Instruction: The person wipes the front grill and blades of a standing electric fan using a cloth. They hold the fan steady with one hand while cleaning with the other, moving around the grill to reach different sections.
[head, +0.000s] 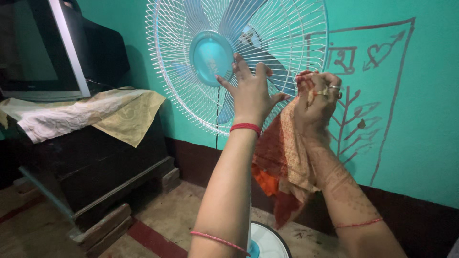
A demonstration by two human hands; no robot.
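Observation:
A standing fan with a white wire grille and a teal centre cap fills the upper middle of the view. My left hand is spread flat against the grille, just right of the cap, fingers apart. My right hand is at the grille's right side, closed on a red and orange patterned cloth that hangs down between my forearms. The fan's round white base shows at the bottom.
A dark wooden cabinet stands at left, draped with a yellow and white cloth, carrying an old television. Behind the fan is a teal wall with red painted drawings. The floor is bare concrete.

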